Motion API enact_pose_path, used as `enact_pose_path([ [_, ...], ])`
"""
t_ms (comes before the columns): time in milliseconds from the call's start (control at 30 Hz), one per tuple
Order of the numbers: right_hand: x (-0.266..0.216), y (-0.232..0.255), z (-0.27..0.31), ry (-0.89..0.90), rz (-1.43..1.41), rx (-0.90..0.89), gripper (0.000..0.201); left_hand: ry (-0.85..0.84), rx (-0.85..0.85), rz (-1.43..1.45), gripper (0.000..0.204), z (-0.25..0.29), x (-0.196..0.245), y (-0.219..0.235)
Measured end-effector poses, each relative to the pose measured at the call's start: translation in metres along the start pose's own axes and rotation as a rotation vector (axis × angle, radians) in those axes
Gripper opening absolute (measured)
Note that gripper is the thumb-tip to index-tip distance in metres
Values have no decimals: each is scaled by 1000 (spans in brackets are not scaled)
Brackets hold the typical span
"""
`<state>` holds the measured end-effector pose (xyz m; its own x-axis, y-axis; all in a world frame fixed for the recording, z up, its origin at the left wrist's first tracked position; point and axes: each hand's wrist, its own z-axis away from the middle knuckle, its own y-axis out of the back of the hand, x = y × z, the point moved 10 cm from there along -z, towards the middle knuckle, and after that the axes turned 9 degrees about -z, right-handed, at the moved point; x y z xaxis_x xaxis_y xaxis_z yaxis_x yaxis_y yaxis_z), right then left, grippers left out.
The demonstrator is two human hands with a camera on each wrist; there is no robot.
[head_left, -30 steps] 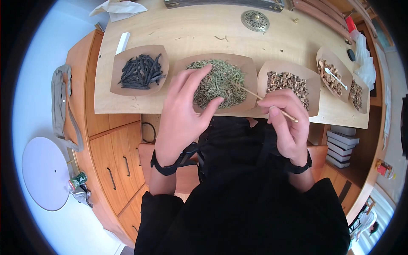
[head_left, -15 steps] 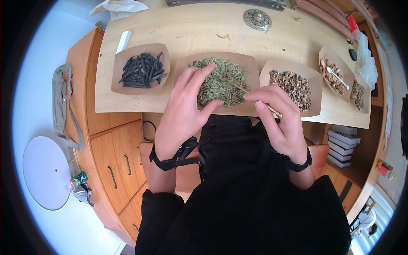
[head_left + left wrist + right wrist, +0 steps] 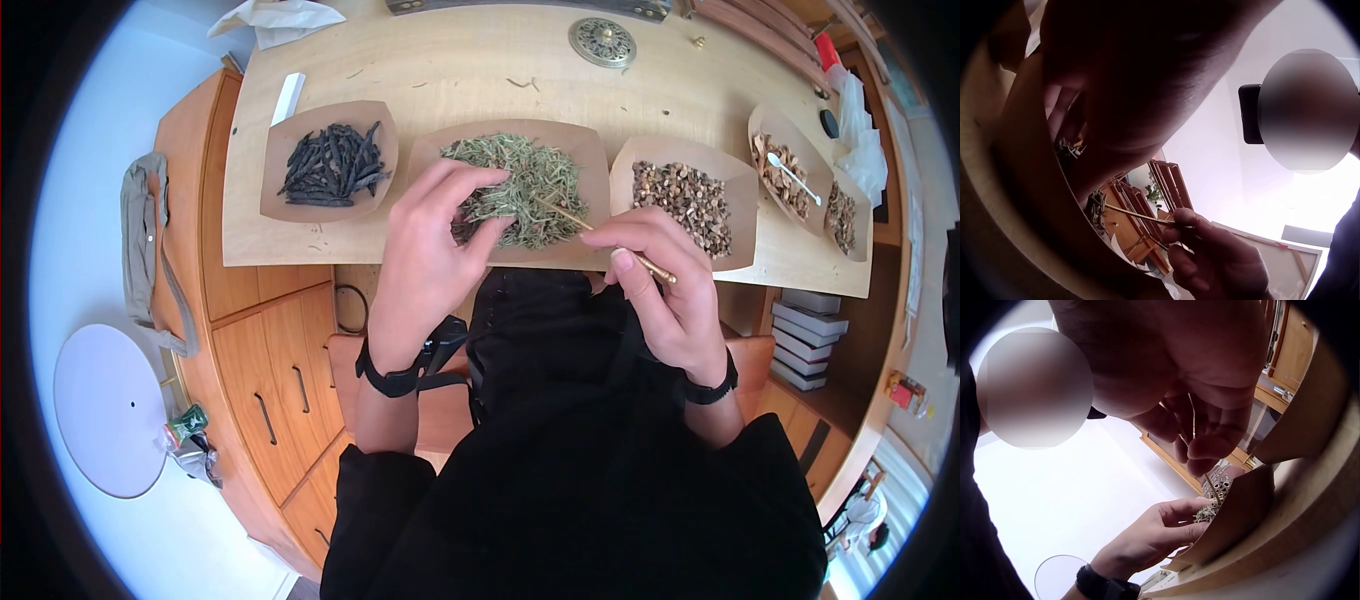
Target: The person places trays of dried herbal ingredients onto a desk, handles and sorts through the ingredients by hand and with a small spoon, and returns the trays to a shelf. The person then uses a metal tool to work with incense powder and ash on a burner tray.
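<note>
Green dried herb [image 3: 540, 190] fills a brown paper tray [image 3: 590, 160] near the table's front edge. At its left side the left hand [image 3: 430, 260] curls its fingers and thumb round a clump of the herb, also visible in the right wrist view, where the left hand [image 3: 1157, 534] grips green bits. The right hand [image 3: 675, 290] pinches a thin brass-coloured stick [image 3: 572, 216], whose far end reaches into the herb. In the left wrist view the right hand [image 3: 1216, 259] holds the stick [image 3: 1141, 215] between thumb and fingers.
A tray of black pieces [image 3: 335, 165] is at the left; brown chopped pieces [image 3: 685, 205] fill a tray to the right. Further right lie two more trays, one with a white spoon [image 3: 793, 178]. A round openwork metal lid [image 3: 602, 43] lies behind.
The left fingers and thumb have drawn closer together round some herb. The right hand has moved left and nearer the herb than a second ago, still pinching the stick.
</note>
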<state>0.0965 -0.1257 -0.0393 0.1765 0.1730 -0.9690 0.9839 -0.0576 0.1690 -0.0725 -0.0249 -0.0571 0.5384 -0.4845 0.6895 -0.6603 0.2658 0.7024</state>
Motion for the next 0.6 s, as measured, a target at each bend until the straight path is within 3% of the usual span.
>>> enact_pose_path([
  [233, 4, 0, 1, -6, -13, 7, 18, -64, 105, -174, 43, 4, 21, 12],
  [500, -11, 2, 1, 81, 69, -7, 19, -52, 100, -199, 34, 3, 15, 4],
  [600, -6, 11, 1, 49, 60, 90, 18, -31, 115, -243, 28, 5, 8, 4],
])
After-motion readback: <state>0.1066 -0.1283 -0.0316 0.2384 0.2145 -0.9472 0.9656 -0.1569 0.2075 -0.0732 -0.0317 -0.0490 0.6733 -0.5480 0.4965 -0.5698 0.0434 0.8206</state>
